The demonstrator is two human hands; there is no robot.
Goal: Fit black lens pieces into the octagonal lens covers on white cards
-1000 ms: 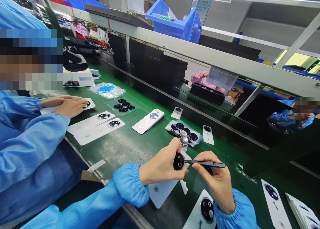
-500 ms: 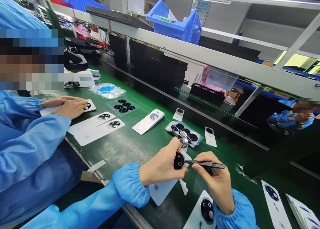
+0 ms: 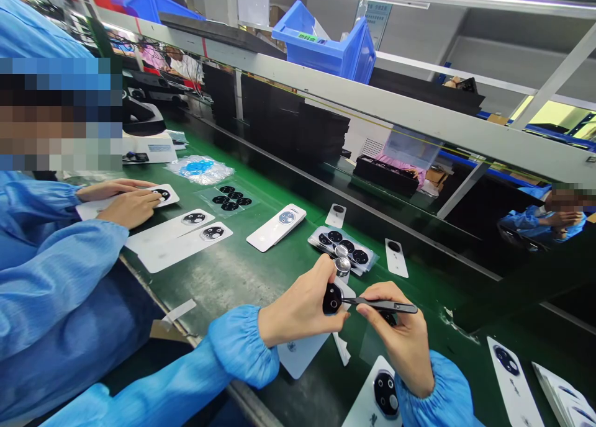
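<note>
Centrally in the head view, the left hand (image 3: 300, 309) curls partly closed, gripping a flat white phone-shaped panel (image 3: 302, 357) around a rounded, glossy black camera plate (image 3: 331, 298); the right hand (image 3: 403, 337) pinches slim black tweezers (image 3: 388, 305), tips at the plate's edge; both are above a green tabletop (image 3: 223, 284); just beyond lie round black discs (image 3: 360, 256) on clear plastic.

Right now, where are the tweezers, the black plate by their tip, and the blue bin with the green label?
Tweezers (image 3: 390, 305): head view, on the dark handle.
Black plate (image 3: 329, 297): head view, on its exposed face.
Blue bin (image 3: 322, 59): head view, on its front wall.
</note>
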